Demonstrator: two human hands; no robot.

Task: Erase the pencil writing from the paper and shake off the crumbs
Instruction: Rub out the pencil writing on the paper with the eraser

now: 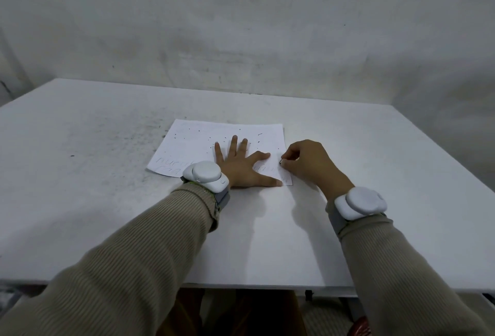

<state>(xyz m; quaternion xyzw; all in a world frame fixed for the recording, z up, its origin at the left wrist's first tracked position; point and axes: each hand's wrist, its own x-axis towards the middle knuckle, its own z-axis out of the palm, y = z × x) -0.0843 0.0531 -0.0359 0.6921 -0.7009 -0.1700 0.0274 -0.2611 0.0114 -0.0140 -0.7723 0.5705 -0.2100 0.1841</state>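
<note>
Pinched by the right hand (308, 164) was a small, half-hidden object (280, 162) at the right edge of the paper (203, 137), which was pressed flat to the table (107, 201) by the outspread left hand (241, 169).

A white paper (227, 135) lies flat on the white counter (107, 201) in the middle of the frame. The left grip (241, 167), fingers straight and spread, presses on the paper's lower half. Just right of it, the right grip (308, 164) pinches a small dark-tipped object (280, 162) against the paper's right edge. Dark crumbs (199, 131) dot the paper's upper part, and faint pencil writing (174, 165) shows at its lower left corner.
</note>
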